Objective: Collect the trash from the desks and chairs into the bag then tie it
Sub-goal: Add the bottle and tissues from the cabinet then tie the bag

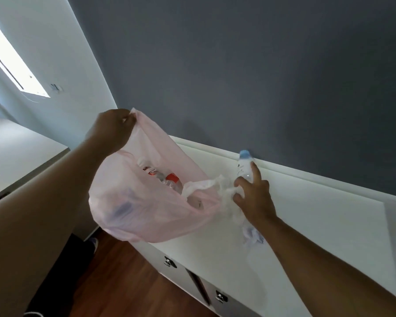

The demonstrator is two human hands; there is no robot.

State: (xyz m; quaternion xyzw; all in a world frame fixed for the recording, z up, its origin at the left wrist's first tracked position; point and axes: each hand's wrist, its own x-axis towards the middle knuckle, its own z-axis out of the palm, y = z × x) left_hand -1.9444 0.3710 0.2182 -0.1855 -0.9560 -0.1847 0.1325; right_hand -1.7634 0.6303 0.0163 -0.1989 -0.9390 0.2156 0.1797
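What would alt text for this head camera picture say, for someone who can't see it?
A person's left hand holds open a pink bag of trash over a white desk, while the right hand grips a plastic bottle and crumpled tissue beside it.

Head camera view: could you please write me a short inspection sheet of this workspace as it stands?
Surface: white desk against a grey wall, drawers with metal handles below.
Job's things: pink bag held open at the desk's edge, bottles and wrappers inside; clear bottle with blue cap; crumpled white paper.
Clutter: more crumpled paper near the right wrist.
Grips: left hand pinches the bag's rim; right hand is closed on the bottle and the paper.
Cables: nothing seen.
Surroundings: wooden floor, second white desk at left, bright window.
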